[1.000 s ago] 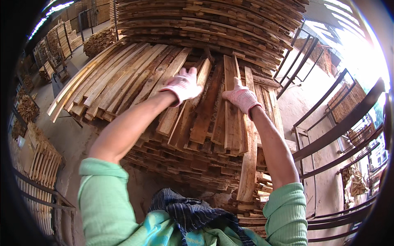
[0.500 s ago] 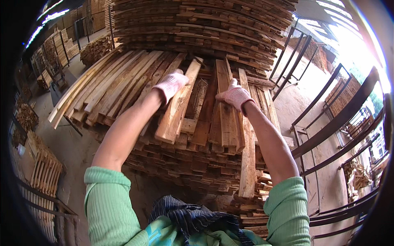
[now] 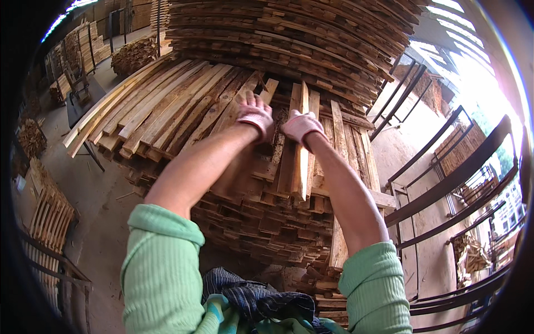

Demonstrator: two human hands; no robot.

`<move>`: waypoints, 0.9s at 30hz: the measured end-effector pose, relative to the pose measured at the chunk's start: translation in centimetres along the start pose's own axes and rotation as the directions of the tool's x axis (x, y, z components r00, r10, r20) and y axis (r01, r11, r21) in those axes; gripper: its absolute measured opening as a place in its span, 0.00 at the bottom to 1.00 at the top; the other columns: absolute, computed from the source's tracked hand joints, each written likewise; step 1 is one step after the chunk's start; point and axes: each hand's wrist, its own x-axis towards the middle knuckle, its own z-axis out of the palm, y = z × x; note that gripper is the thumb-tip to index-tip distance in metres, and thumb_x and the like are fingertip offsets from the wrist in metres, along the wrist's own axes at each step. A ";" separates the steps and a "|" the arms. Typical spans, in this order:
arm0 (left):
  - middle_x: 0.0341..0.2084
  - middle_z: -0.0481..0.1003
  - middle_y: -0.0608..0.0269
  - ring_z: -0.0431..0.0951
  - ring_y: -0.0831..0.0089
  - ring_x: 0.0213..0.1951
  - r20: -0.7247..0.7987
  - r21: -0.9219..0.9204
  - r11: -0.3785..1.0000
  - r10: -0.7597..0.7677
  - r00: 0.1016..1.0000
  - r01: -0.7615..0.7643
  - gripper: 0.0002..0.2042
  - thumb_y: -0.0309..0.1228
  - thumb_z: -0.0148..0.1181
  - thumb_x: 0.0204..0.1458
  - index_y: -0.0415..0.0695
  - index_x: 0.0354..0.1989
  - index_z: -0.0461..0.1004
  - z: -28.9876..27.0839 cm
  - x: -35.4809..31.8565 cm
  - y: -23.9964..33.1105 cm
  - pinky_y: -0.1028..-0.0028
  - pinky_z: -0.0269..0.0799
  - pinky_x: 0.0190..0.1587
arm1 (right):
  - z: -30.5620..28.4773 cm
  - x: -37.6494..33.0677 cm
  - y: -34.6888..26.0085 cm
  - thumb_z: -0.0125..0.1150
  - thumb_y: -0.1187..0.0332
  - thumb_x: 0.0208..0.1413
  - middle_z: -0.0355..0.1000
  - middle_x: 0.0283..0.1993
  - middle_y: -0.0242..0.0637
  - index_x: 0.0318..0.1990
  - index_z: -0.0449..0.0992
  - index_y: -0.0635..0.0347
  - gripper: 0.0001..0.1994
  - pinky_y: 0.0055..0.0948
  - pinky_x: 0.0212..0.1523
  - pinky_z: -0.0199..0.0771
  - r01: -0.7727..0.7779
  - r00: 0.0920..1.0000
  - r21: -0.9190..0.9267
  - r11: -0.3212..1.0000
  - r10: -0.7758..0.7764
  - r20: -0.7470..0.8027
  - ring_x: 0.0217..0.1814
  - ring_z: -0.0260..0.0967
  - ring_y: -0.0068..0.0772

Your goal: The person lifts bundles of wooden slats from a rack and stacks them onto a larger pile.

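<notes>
My left hand [image 3: 255, 116], in a pink glove with bare fingertips, lies over a wooden board [image 3: 270, 91] with its fingers stretched out and slightly apart. That board's near part is blurred below my wrist. My right hand [image 3: 302, 126], gloved alike, is closed on a narrow wooden board [image 3: 301, 172] that stands tilted on its edge, pale face to the right. Between my hands is a dark gap with rough boards lower down. Both hands are above a layer of boards on top of a wide lumber stack [image 3: 261, 228].
A row of long boards [image 3: 167, 106] fans out on the left. Behind rises a taller lumber stack [image 3: 289, 44]. Dark metal rails [image 3: 456, 172] curve along the right. A long board [image 3: 337, 245] juts toward me near my right forearm. More wood piles [image 3: 133, 57] stand further off.
My left hand has moved right, toward my right hand, and its fingers have spread. The board in my right hand has turned onto its edge and shifted left. The view has shifted slightly.
</notes>
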 end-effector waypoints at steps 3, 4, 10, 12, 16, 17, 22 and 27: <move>0.75 0.41 0.47 0.37 0.44 0.75 0.117 -0.582 0.785 -0.179 0.977 0.213 0.32 0.42 0.36 0.63 0.45 0.74 0.46 4.2 0.7 -7.3 0.41 0.30 0.72 | -2.5 -2.5 0.1 0.55 0.57 0.59 0.78 0.38 0.47 0.73 0.52 0.54 0.35 0.37 0.38 0.80 0.060 0.991 0.352 0.934 -0.098 0.093 0.38 0.78 0.34; 0.75 0.41 0.47 0.37 0.43 0.75 0.124 -0.224 0.972 -0.035 0.992 0.063 0.31 0.40 0.36 0.62 0.45 0.74 0.46 0.5 0.0 -1.8 0.42 0.30 0.73 | -0.8 1.2 6.7 0.53 0.58 0.60 0.78 0.38 0.47 0.74 0.49 0.55 0.36 0.36 0.36 0.79 0.093 0.996 0.161 0.982 -0.092 -0.013 0.36 0.77 0.34; 0.72 0.51 0.46 0.47 0.42 0.73 0.016 -0.294 0.955 -0.028 0.999 0.031 0.35 0.48 0.52 0.55 0.44 0.70 0.56 0.6 -0.5 -3.9 0.42 0.39 0.71 | 2.3 2.0 9.0 0.45 0.55 0.66 0.73 0.52 0.62 0.66 0.57 0.68 0.28 0.45 0.41 0.81 0.241 0.947 -0.539 0.807 -0.317 -0.051 0.46 0.78 0.50; 0.68 0.57 0.46 0.52 0.43 0.70 0.051 -0.304 0.952 -0.009 0.999 0.024 0.41 0.58 0.55 0.51 0.43 0.68 0.59 0.2 -0.2 -5.5 0.43 0.45 0.70 | 3.5 0.4 5.0 0.38 0.45 0.67 0.66 0.59 0.67 0.71 0.48 0.67 0.37 0.40 0.39 0.82 0.030 0.996 -0.210 0.977 -0.047 -0.079 0.50 0.77 0.50; 0.74 0.46 0.46 0.53 0.55 0.72 0.218 -0.244 0.958 0.207 0.954 -0.152 0.44 0.66 0.41 0.59 0.44 0.74 0.48 -1.9 1.4 -7.4 0.58 0.49 0.72 | 4.6 2.5 6.7 0.41 0.45 0.68 0.65 0.63 0.66 0.73 0.49 0.63 0.36 0.33 0.30 0.79 0.122 0.991 -0.045 0.992 -0.118 0.068 0.39 0.75 0.41; 0.71 0.53 0.48 0.58 0.56 0.69 0.190 -0.284 0.940 0.249 0.950 -0.190 0.40 0.62 0.44 0.60 0.43 0.71 0.54 -2.2 2.7 -8.0 0.58 0.56 0.68 | 4.5 3.2 7.8 0.43 0.47 0.69 0.65 0.63 0.64 0.72 0.51 0.62 0.34 0.31 0.26 0.77 0.174 0.982 -0.054 0.983 -0.169 0.082 0.33 0.74 0.37; 0.46 0.78 0.42 0.77 0.48 0.51 -0.148 -0.495 0.850 0.122 0.981 -0.181 0.24 0.48 0.52 0.56 0.38 0.47 0.76 -1.6 10.5 -10.9 0.58 0.73 0.52 | 6.5 1.9 4.6 0.56 0.63 0.63 0.72 0.51 0.55 0.62 0.63 0.69 0.25 0.41 0.40 0.82 0.314 0.831 -0.311 0.897 -0.418 -0.366 0.43 0.74 0.47; 0.52 0.76 0.43 0.76 0.49 0.55 -0.054 -0.619 0.783 -0.125 0.991 0.065 0.29 0.53 0.51 0.54 0.40 0.54 0.76 -0.2 19.6 -7.5 0.54 0.73 0.54 | 2.4 -2.2 -5.0 0.56 0.44 0.62 0.57 0.60 0.65 0.67 0.59 0.58 0.34 0.41 0.52 0.78 -0.058 0.993 0.237 0.970 0.080 -0.084 0.45 0.74 0.49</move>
